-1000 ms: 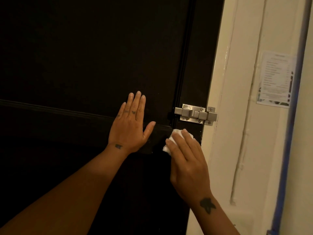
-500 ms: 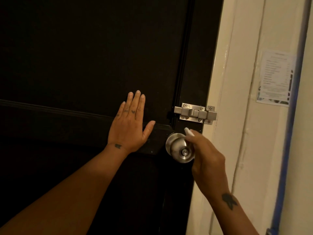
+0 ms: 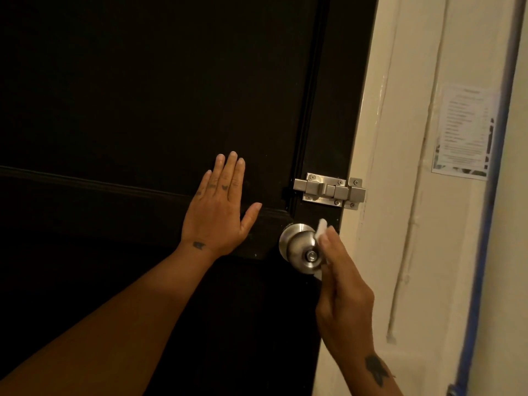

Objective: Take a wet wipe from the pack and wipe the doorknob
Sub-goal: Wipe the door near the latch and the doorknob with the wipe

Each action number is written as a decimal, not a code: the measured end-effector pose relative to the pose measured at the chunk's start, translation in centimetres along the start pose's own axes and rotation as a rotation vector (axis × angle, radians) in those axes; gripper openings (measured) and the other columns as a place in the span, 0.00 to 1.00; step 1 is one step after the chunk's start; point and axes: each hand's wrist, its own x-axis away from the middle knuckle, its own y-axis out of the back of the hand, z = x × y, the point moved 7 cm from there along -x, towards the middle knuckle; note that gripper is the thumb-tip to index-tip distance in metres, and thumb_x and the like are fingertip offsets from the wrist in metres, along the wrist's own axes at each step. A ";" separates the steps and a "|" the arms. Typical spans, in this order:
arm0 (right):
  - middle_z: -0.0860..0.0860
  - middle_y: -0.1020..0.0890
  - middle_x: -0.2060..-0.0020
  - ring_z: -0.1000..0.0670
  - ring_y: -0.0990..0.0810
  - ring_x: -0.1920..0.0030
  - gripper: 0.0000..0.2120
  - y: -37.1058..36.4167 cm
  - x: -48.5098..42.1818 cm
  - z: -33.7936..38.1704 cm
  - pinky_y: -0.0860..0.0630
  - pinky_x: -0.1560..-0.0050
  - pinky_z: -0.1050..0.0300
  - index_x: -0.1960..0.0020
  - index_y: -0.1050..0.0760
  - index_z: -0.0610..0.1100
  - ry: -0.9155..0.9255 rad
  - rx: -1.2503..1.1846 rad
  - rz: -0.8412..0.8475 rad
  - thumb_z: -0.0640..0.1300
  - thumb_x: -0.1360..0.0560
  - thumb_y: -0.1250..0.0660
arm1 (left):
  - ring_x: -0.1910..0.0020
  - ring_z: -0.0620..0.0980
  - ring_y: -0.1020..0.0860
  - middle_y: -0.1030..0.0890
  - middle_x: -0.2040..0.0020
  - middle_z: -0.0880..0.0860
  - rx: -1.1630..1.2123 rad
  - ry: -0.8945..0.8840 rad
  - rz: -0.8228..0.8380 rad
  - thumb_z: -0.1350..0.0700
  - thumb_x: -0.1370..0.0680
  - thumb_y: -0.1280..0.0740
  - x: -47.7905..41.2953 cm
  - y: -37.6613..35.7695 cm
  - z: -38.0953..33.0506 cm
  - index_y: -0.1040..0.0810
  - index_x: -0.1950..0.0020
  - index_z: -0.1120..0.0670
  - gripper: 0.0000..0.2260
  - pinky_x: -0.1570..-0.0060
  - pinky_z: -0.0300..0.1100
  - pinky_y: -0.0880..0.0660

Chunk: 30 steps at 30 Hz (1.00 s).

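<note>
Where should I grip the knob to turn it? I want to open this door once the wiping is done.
Grip the round ball of the knob, coming straight at its face, fingers spread around the rim. It stands out from the door on a narrower neck, so there is room behind the rim. The right hand with the wipe covers its right side for now.

one head-worn view, close, facing forward and slightly down at the door (image 3: 143, 81) (wide-angle).

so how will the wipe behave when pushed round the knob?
Probably floppy: the wipe bends around the knob under the right hand. Likely light, pinched easily. It may slide readily on that shiny metal.
</note>
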 end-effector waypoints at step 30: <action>0.49 0.24 0.48 0.55 0.27 0.47 0.19 -0.6 4.4 2.4 0.32 0.42 0.72 0.44 0.24 0.41 0.111 0.178 -0.185 0.55 0.23 0.42 | 0.27 0.52 0.57 0.49 0.24 0.59 0.019 0.031 0.007 0.40 0.25 0.54 0.0 0.2 0.0 0.52 0.27 0.60 0.33 0.29 0.47 0.54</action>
